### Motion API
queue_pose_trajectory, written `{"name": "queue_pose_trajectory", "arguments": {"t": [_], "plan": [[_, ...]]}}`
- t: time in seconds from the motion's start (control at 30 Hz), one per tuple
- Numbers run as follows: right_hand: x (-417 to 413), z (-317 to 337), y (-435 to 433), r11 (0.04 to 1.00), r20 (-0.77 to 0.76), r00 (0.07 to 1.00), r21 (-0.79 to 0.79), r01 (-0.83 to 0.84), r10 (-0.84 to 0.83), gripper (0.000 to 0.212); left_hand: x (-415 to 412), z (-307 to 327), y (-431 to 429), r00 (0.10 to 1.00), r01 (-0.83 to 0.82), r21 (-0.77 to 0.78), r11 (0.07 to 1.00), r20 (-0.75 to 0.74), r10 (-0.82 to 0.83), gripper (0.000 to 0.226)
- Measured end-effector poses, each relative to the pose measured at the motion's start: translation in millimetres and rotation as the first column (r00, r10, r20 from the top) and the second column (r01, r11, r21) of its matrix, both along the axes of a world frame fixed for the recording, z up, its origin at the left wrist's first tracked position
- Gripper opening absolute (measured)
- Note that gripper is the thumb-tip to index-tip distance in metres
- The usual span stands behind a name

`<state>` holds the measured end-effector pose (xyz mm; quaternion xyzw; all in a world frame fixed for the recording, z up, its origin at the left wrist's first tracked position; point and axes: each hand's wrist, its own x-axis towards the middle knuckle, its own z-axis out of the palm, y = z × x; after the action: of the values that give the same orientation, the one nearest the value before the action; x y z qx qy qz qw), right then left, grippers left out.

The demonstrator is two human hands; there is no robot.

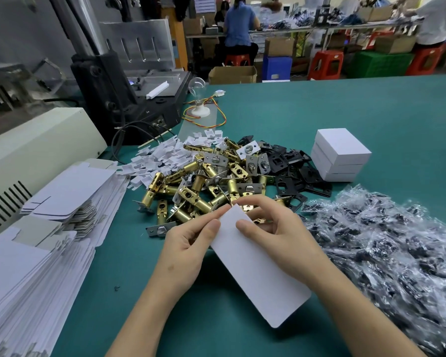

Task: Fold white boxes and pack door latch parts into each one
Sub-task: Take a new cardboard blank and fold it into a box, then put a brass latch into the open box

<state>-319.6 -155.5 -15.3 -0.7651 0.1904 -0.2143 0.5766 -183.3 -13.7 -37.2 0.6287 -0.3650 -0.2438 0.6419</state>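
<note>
Item: smooth white rectangular cardboard box blank (259, 274), round-cornered, toward the green tabletop's (345, 109) near edge. My left hand (188, 243) and right hand (281, 235) pinch its far end, fingers (245, 225) curled on it; its underside is hidden.

Beyond it:
- heap of shiny brass cylindrical door latches (198, 186)
- matte black flat strike plates (301, 176)
- stacked folded white boxes (340, 155)

Right edge: crinkled clear plastic bags (397, 243), contents blurred.

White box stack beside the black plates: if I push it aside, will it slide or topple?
Likely slides: the stack looks squat and sits flat on the green mat. Its three layers seem merely stacked, so a high push may shift only the top one.
</note>
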Motion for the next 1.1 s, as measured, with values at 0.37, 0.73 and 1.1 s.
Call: {"name": "queue_pose_trajectory", "arguments": {"t": [0.37, 0.73, 1.1], "plan": [[-4, 6, -7, 0.995, 0.105, 0.994, 0.093, -0.046, 0.036, 0.032, 4, 3, -3, 0.936, -0.229, -0.036, 0.973, -0.283, 0.210, 0.025], [-1, 0, -4, 0.935, 0.278, 0.959, -0.351, 0.051, 0.053, 0.024, 11, -4, 1, 0.918, -0.358, 0.049, 0.932, 0.202, 0.342, 0.041], [-9, 3, -24, 0.925, 0.177, 0.969, -0.311, 0.219, -0.170, 0.018, 1, 3, 8, 0.986, -0.066, -0.101, 0.993, 0.146, 0.080, 0.017]]}}
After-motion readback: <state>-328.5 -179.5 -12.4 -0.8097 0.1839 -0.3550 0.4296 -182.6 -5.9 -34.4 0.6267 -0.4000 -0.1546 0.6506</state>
